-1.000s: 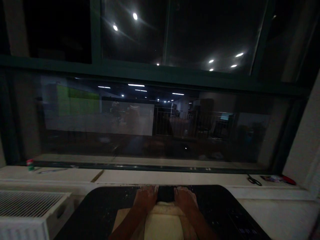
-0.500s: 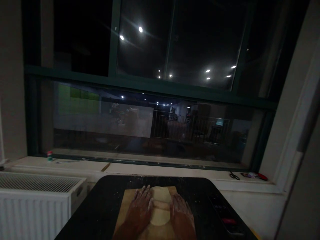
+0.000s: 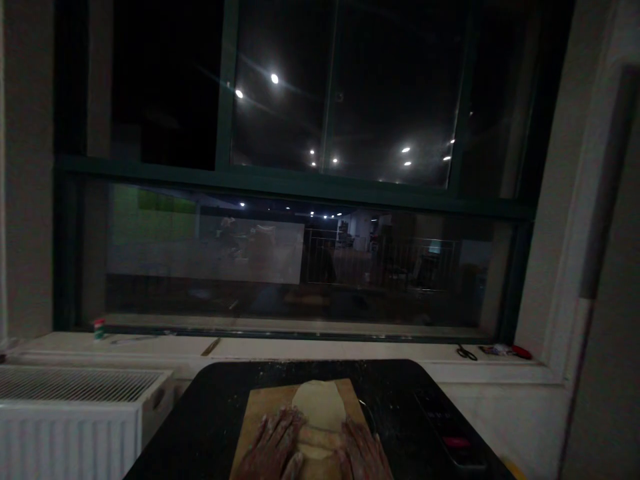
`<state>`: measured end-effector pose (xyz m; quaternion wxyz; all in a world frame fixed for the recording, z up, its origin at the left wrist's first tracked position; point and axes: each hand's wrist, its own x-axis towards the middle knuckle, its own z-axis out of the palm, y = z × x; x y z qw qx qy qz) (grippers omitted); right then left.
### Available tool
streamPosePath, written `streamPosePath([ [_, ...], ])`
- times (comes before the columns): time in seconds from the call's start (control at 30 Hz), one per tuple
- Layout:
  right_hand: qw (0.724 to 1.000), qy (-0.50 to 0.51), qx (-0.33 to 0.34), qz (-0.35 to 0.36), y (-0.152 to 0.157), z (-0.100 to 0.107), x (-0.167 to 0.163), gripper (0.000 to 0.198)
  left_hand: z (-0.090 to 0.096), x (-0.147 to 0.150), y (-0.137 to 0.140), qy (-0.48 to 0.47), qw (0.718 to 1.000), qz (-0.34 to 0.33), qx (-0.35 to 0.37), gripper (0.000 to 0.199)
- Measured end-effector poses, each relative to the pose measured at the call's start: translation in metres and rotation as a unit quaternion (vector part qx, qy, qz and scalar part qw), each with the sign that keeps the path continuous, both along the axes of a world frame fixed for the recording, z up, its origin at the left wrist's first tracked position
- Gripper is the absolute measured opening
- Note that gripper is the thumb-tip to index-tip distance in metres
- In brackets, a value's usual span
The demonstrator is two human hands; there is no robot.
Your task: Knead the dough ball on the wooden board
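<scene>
A pale, flat sheet of dough (image 3: 320, 402) lies on a light wooden board (image 3: 256, 405). Across it runs a short rolling pin (image 3: 320, 438), with dough showing on both its far and near sides. My left hand (image 3: 273, 441) lies over the pin's left end, its floury fingers stretched forward. Over the right end rests my right hand (image 3: 361, 448), also floury, with fingers extended and palm down. The pin's ends are hidden under the hands. Neither hand has its fingers visibly wrapped round the pin.
The board lies on a black table (image 3: 200, 413) dusted with flour. A dark phone-like device (image 3: 453, 433) is on its right. Scissors (image 3: 466, 352) and a small red-capped container (image 3: 99, 328) sit on the windowsill (image 3: 300, 348). A white radiator (image 3: 75, 427) stands at left.
Both hands and the rolling pin have moved toward me over the dough. More of the dough's far part shows now. The camera view has shifted slightly.
</scene>
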<state>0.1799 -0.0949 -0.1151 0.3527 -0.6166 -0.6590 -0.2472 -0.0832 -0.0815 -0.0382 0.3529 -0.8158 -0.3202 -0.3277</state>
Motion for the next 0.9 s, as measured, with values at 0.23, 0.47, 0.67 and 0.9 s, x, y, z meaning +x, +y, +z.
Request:
streamPosePath([
  [0.23, 0.99, -0.021, -0.137, 0.023, 0.025, 0.08, 0.003, 0.035, 0.0, 0.023, 0.055, -0.025, 0.997, -0.014, -0.067, 0.064],
  [0.47, 0.977, -0.035, -0.212, -0.02, 0.058, 0.113, 0.001, 0.037, -0.015, 0.039, 0.105, 0.049, 0.994, 0.046, -0.086, 0.041],
  [0.67, 0.975, -0.039, -0.213, -0.048, 0.09, 0.12, 0.004, 0.033, -0.013, 0.054, 0.127, 0.094, 0.984, 0.131, -0.076, 0.043],
  [0.9, 0.979, 0.005, -0.2, -0.04, 0.135, 0.123, 0.007, 0.038, 0.012, 0.066, 0.16, 0.096, 0.951, 0.179, -0.233, 0.064],
])
